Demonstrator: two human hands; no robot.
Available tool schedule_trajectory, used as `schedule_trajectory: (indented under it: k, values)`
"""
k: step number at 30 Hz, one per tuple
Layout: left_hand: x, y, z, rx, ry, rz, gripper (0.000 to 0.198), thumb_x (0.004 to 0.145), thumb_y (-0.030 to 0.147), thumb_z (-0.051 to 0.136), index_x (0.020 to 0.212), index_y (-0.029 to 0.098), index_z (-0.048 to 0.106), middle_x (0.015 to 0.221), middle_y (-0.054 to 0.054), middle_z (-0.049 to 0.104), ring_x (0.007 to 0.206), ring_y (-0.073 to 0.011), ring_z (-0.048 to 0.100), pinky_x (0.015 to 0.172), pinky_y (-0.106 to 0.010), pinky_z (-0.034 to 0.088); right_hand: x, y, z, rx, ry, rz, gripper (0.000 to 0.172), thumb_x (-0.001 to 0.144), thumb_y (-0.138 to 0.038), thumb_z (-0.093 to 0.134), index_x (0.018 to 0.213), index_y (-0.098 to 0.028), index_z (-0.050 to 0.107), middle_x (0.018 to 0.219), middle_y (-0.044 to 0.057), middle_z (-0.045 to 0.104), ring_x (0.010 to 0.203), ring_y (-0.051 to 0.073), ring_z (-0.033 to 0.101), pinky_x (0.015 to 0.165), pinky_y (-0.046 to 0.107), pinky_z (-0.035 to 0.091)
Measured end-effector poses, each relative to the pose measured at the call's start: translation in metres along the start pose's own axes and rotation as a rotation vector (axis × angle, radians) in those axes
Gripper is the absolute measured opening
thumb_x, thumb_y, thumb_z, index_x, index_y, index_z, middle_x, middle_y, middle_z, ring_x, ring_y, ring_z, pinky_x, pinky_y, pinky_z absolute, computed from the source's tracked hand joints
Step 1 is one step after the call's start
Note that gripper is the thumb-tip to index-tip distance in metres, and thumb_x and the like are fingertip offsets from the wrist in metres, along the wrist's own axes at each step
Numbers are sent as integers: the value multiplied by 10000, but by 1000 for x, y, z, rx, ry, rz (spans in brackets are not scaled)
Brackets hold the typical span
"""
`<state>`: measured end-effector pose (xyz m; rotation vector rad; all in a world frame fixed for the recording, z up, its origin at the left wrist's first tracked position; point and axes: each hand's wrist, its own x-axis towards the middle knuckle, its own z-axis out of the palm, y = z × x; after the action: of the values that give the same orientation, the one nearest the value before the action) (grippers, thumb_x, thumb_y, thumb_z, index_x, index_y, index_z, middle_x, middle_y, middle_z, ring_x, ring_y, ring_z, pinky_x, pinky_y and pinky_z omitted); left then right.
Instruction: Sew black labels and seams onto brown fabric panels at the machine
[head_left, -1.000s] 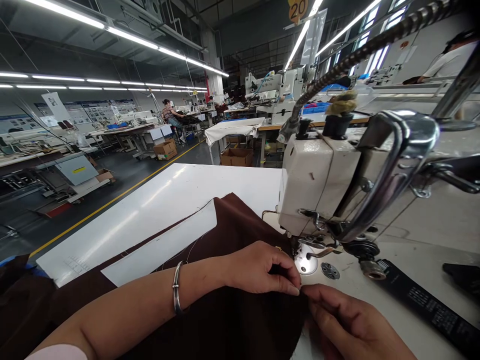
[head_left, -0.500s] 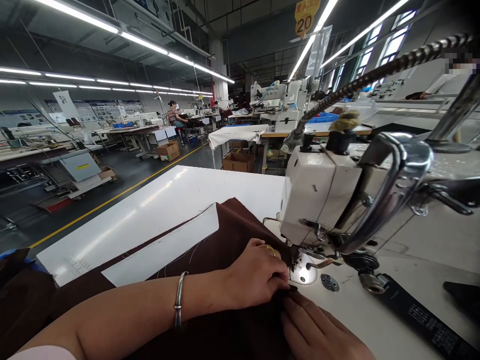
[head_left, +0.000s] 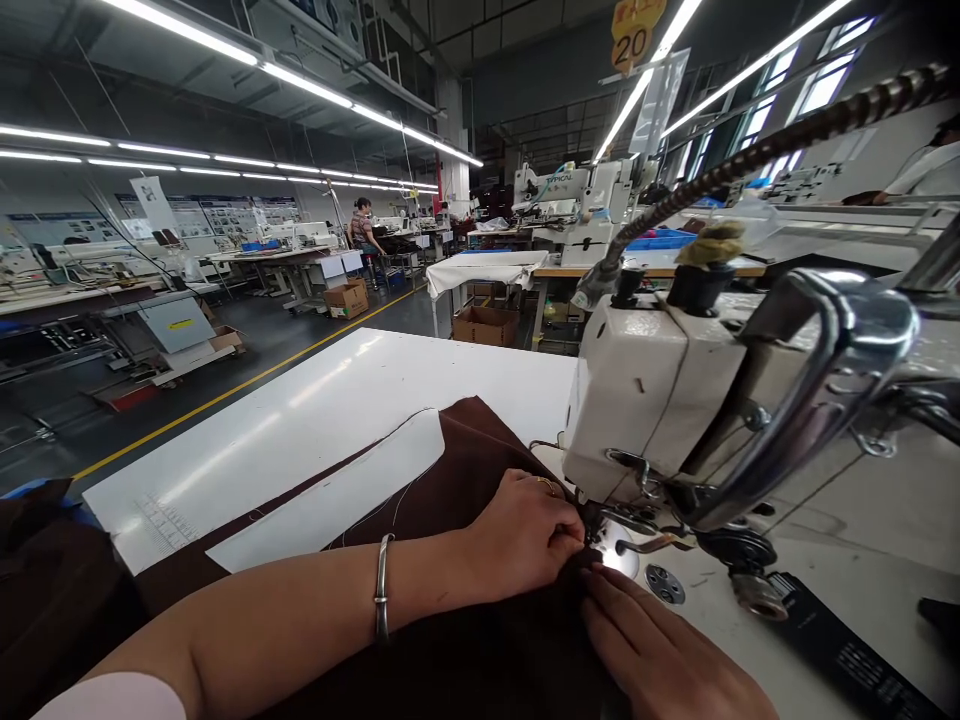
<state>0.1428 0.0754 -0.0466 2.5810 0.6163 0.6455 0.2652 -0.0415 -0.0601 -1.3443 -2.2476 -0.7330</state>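
Note:
Dark brown fabric [head_left: 469, 450] lies under the sewing machine's [head_left: 630, 390] head, its edge close to the lit needle plate [head_left: 619, 552]. My left hand [head_left: 521, 530] rests on it just left of the presser foot, fingers curled and fingertips pinching the cloth. Nearer to me, my right hand [head_left: 660, 640] has its fingers pressed together at the fabric's right edge; its thumb is hidden. A white strip-shaped piece [head_left: 337, 495] with a loose thread beside it lies on the fabric, beyond my left forearm. The needle tip is too small to make out.
The white tabletop [head_left: 315, 400] extends left of the machine. Bunched dark fabric [head_left: 60, 590] sits at the left edge. A black printed strip [head_left: 840, 640] lies on the machine bed at right. A flexible metal hose [head_left: 750, 150] arches above. Beyond stand other machines and a seated person [head_left: 365, 230].
The view has turned slightly left. Both hands stay on the fabric, and the right fingertips have moved a little forward toward the needle plate.

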Motion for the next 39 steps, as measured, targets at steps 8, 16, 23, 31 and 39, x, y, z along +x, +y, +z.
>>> schedule_trajectory:
  k: [8,16,23,31,39]
  values:
    - [3,5,2,6,56,-118,72,669,172,558,629,170,618,753,-22,592,866,-173,478,788,-293,352,-1,4,-1,42,-45,4,387,715,-21,280,857,-143,618,924,78,615,865,196,582,677,265,513]
    - [6,7,2,-20,57,-204,77,636,162,562,608,168,633,724,-24,597,871,-185,472,788,-294,385,-5,6,2,145,-142,79,387,734,-6,300,943,-167,584,1012,68,575,987,184,520,790,262,471]
    - [8,7,1,-15,51,-220,75,621,155,563,602,165,635,698,-19,602,849,-181,474,764,-283,397,0,9,-4,214,-187,120,325,728,-39,339,880,-194,582,968,61,577,956,188,532,769,256,472]
    - [10,7,1,-19,41,-216,63,615,167,583,606,166,645,695,-21,604,838,-183,474,741,-274,408,-4,10,3,239,-284,135,346,761,-39,309,922,-192,574,1027,60,553,1047,197,477,807,271,460]
    - [10,4,5,-20,69,-219,72,612,170,576,610,168,648,713,-24,604,832,-184,470,736,-282,408,-1,13,-3,146,-148,63,387,719,-45,319,930,-179,615,1018,67,587,982,190,532,770,261,486]
